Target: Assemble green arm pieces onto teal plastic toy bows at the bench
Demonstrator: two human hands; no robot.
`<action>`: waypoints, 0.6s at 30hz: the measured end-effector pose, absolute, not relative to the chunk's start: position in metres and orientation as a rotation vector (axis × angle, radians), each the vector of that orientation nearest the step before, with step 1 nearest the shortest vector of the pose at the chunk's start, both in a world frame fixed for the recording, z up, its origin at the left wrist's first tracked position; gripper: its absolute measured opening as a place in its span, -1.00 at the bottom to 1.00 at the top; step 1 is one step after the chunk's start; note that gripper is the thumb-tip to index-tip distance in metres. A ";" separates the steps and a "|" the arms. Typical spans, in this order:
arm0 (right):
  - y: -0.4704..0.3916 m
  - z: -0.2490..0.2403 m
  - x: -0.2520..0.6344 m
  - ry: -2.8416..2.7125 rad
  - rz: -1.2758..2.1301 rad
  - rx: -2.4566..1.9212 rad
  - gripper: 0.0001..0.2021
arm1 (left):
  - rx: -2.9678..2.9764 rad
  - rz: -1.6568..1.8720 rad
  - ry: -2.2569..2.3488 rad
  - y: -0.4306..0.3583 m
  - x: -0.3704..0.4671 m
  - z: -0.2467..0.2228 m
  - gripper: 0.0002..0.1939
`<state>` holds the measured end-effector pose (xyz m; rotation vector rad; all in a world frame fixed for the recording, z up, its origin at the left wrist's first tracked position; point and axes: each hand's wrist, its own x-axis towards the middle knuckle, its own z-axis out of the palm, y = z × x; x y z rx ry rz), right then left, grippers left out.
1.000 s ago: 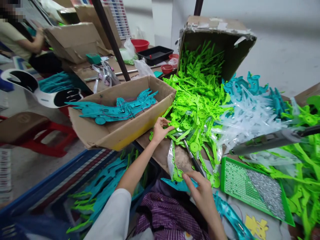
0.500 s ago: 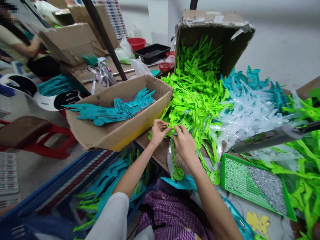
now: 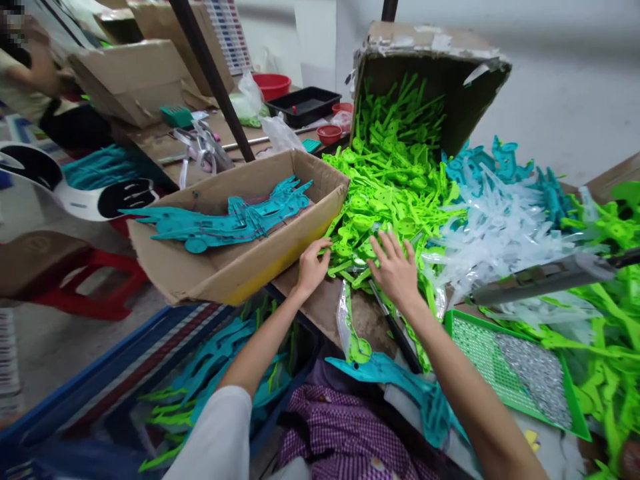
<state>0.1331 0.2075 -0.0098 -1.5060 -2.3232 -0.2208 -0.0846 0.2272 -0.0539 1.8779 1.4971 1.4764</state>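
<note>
My left hand (image 3: 313, 268) is at the near left edge of a heap of bright green plastic parts (image 3: 395, 200). Its fingers are loosely bent with a gap to the thumb, the tips touching the green parts. To its right, my right hand (image 3: 397, 273) lies over the heap's front with fingers spread and nothing visible in them. Below it is a black-handled tool (image 3: 404, 343) with a thin metal shaft. A clear bag (image 3: 345, 320) with a green part inside lies between my forearms. Close to my lap is a teal plastic part (image 3: 385, 373).
Left, a cardboard box (image 3: 240, 267) holds teal parts. A tipped carton (image 3: 435, 40) spills green parts behind the heap. Right are translucent parts (image 3: 490, 227), a grey cylindrical tool (image 3: 545, 277) and a green tray (image 3: 510, 400) of small metal pieces. Another person (image 3: 30, 80) sits far left.
My hands have moved apart from close together. The right has gone right and its fingers have spread. The black-handled tool and more of the teal part now show.
</note>
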 end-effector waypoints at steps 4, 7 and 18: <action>0.237 -0.009 0.191 -2.331 -0.388 -1.727 -0.51 | 2.023 1.568 1.441 0.232 -0.070 -0.023 -0.79; 0.260 -0.013 0.226 -2.185 -0.466 -1.900 -0.55 | 2.223 1.369 1.354 0.250 -0.055 -0.015 -0.67; 0.319 -0.013 0.256 -2.034 -0.360 -1.991 -0.53 | 2.374 1.072 1.204 0.265 -0.031 -0.017 -0.72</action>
